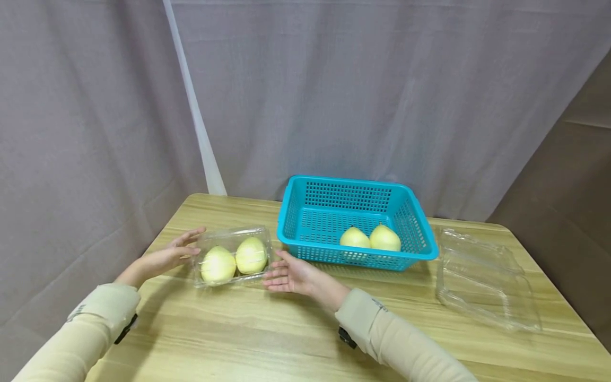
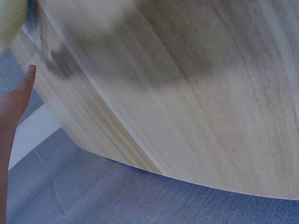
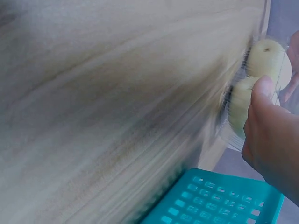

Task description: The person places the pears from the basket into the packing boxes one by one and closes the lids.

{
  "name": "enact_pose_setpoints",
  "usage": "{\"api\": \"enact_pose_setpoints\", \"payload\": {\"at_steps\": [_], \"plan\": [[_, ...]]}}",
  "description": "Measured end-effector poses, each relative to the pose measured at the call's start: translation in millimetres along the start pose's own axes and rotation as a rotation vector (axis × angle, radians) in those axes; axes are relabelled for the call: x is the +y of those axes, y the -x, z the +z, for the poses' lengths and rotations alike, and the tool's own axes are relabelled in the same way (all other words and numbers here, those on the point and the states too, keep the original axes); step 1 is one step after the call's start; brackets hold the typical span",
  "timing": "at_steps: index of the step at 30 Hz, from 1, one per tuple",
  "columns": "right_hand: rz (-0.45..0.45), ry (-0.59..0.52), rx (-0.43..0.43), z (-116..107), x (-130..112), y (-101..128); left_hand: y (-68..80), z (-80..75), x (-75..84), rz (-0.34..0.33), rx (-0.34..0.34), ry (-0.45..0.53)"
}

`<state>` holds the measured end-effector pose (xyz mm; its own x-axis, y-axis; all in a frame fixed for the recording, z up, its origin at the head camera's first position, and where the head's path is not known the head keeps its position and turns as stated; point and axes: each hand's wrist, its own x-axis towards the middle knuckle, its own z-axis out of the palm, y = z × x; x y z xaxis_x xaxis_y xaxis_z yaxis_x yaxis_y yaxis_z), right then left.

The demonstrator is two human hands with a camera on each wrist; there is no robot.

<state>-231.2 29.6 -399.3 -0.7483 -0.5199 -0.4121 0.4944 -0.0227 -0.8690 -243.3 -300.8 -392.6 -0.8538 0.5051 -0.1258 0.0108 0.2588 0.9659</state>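
A teal basket (image 1: 414, 215) sits mid-frame on the wooden table (image 1: 267, 339), holding two pears (image 1: 369, 238). An empty clear clamshell (image 1: 484, 278) lies at right. Grey curtain (image 1: 358, 90) fills the background.

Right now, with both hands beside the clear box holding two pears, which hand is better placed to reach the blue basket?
The right hand, probably. It rests open at the clear box's right side, close to the blue basket, while the left hand sits on the box's far side.

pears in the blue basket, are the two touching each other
Touching: the head view shows the two pears side by side in the basket, no gap between them.
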Motion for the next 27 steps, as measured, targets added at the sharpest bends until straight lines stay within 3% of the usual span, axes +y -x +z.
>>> {"api": "enact_pose_setpoints", "payload": {"at_steps": [16, 27], "plan": [[-0.032, 0.081, 0.051, 3, 7, -10, 0.5, 6.9, -11.6, 0.033, 0.051, -0.083], [-0.092, 0.034, 0.090, 3, 12, -12, 5.5, 11.2, -11.7, -0.084, 0.080, -0.127]]}}
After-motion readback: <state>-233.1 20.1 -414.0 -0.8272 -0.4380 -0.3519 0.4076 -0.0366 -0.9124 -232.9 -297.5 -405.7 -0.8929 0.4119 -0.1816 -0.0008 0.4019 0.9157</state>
